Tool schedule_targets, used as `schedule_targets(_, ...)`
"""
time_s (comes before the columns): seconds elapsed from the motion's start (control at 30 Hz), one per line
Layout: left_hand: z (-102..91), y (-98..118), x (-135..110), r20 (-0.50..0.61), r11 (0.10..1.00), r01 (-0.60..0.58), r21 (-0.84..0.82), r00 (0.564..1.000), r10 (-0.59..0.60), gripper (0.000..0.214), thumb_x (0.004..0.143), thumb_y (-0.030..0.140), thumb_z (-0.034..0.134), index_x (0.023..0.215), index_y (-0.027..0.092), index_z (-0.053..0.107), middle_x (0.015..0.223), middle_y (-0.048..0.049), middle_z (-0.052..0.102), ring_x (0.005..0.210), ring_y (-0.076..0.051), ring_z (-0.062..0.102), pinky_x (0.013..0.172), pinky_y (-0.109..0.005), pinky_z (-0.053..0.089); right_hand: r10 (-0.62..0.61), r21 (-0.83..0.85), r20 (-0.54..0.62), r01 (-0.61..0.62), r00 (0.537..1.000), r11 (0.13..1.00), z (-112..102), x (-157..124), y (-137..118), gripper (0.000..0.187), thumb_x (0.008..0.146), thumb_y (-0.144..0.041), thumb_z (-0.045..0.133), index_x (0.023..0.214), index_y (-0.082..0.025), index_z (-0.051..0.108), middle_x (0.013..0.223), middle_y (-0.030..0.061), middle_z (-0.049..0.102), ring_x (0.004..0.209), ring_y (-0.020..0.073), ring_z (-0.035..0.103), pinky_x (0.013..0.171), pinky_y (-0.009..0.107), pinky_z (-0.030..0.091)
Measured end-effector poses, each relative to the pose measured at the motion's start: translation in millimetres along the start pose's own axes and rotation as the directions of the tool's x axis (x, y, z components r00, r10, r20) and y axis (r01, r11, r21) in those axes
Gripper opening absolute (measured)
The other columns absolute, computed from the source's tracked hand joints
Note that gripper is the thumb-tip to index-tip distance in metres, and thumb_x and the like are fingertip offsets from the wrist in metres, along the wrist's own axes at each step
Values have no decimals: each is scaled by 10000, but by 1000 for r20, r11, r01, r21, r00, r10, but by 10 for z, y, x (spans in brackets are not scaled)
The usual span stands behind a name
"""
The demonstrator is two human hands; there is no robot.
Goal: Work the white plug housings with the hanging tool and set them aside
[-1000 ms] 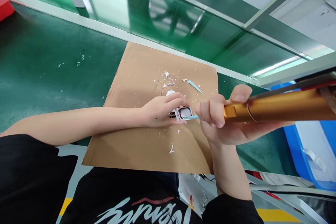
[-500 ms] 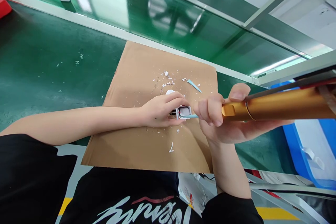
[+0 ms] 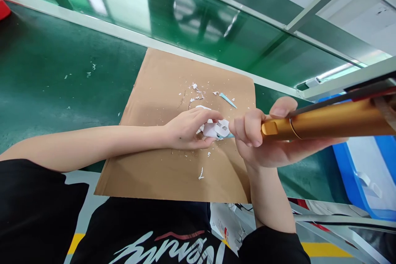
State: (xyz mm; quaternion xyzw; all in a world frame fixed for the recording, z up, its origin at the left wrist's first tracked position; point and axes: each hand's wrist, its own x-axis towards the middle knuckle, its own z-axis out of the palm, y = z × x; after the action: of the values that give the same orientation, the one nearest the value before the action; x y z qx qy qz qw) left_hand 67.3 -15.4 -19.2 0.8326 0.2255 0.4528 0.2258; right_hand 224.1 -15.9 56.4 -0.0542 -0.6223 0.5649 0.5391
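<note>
My left hand (image 3: 192, 128) rests on the cardboard sheet (image 3: 148, 177) and holds a small white plug adapter (image 3: 210, 130) between thumb and fingers. Two metal prongs show on the adapter's face, which is turned toward my right hand. My right hand (image 3: 252, 134) is wrapped round a gold cylindrical hand tool (image 3: 334, 119). The tool's pale blue tip (image 3: 230, 135) reaches the adapter's right edge; whether they touch I cannot tell. Part of another white piece (image 3: 202, 108) shows just behind my left fingers.
White shavings (image 3: 194, 87) and a loose pale blue pointed piece (image 3: 228, 100) lie on the cardboard. A blue bin (image 3: 349, 173) with white parts stands at the right. A red container (image 3: 3, 6) is at the far left. A pale rail (image 3: 123, 35) runs behind the cardboard.
My left hand has turned the adapter: its open hollow side faced up before, and now the pronged face shows. My right hand and the tool have hardly moved.
</note>
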Motion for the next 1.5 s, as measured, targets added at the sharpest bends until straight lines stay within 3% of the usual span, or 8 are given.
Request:
schedule_targets(0.27, -6, -23, -2, 24, 1000, -28, -11, 999, 28, 313, 825, 226, 561, 1113, 174, 450, 841, -27, 599, 752, -140, 575, 721, -264, 480, 65, -13, -50, -66, 997, 998, -25, -38, -14, 453, 841, -626, 350, 917, -255, 599, 426, -59, 357, 320, 68, 262, 331, 191, 249)
schedule_targets(0.4, -10, -17, 5, 17, 999, -33, -27, 999, 33, 295, 840, 244, 548, 1110, 174, 451, 819, -26, 599, 739, -145, 576, 724, -276, 481, 44, -37, -125, -49, 991, 998, 1, -53, -8, 540, 805, -724, 290, 860, -272, 581, 405, -68, 317, 293, 71, 241, 321, 203, 236)
schedule_targets(0.53, -14, -7, 12, 15, 999, -32, -36, 999, 32, 288, 847, 262, 548, 1104, 170, 455, 820, -31, 607, 762, -151, 595, 732, -279, 487, 102, -49, -193, -113, 976, 992, 16, -58, -22, 528, 755, -769, 340, 805, -289, 554, 407, -69, 327, 294, 79, 257, 329, 213, 250)
schedule_targets(0.77, -23, -12, 10, 11, 999, -32, -31, 999, 33, 286, 845, 270, 553, 1093, 161, 463, 815, -29, 610, 732, -142, 586, 704, -271, 494, 27, 7, -76, -26, 997, 1000, 1, -42, -1, 494, 807, -706, 338, 883, -266, 547, 419, -66, 363, 316, 76, 263, 348, 212, 267)
schedule_targets(1.07, -17, -27, 3, -5, 996, -51, -73, 999, 51, 329, 843, 267, 571, 1125, 162, 438, 914, -58, 634, 747, -137, 615, 708, -259, 506, 185, 12, -213, -187, 959, 982, 45, -73, -74, 426, 749, -700, 475, 799, -278, 507, 423, -74, 392, 337, 77, 256, 376, 216, 266)
schedule_targets(1.33, -14, -34, 1, -14, 995, -69, -67, 998, 68, 306, 852, 274, 551, 1118, 173, 436, 897, -51, 633, 741, -143, 619, 710, -271, 505, 208, 25, -207, -207, 956, 978, 44, -54, -74, 418, 742, -683, 511, 779, -267, 505, 431, -78, 347, 350, 80, 280, 389, 225, 269)
schedule_targets(1.5, -22, -26, 11, -16, 995, -76, -59, 997, 75, 308, 837, 241, 571, 1104, 164, 440, 889, -43, 627, 737, -131, 607, 712, -255, 500, 152, 21, -128, -150, 980, 988, 19, -61, -66, 438, 749, -706, 468, 831, -278, 512, 415, -80, 378, 332, 75, 256, 367, 218, 255)
